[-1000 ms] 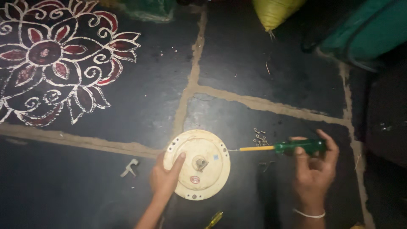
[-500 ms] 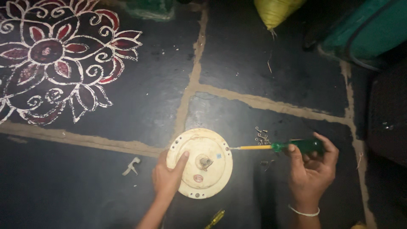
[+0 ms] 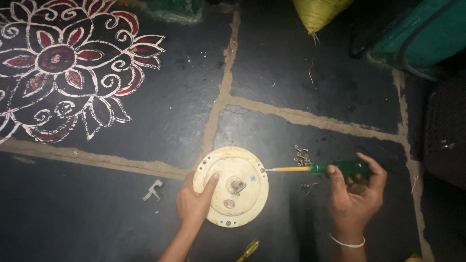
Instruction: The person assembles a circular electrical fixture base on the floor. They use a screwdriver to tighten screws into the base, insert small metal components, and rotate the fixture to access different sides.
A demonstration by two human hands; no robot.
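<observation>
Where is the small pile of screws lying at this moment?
In the head view, the screws lie on the dark floor, right of the round cream disc, just above the yellow shaft of the screwdriver in the right hand.

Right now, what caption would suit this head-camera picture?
Left hand steadies a cream round disc on dark stone floor; right hand holds green-handled screwdriver at its rim.

The place looked like the floor of a home, used as a makeshift repair spot. The ground was dark stone slabs with sandy mortar joints, and a hand-drawn floral floor pattern in white and red decorated one slab, the kind made at a household threshold. A yellow woven sack and a teal fabric bundle sat at the edge. Small loose metal screws lay straight on the stone.
</observation>
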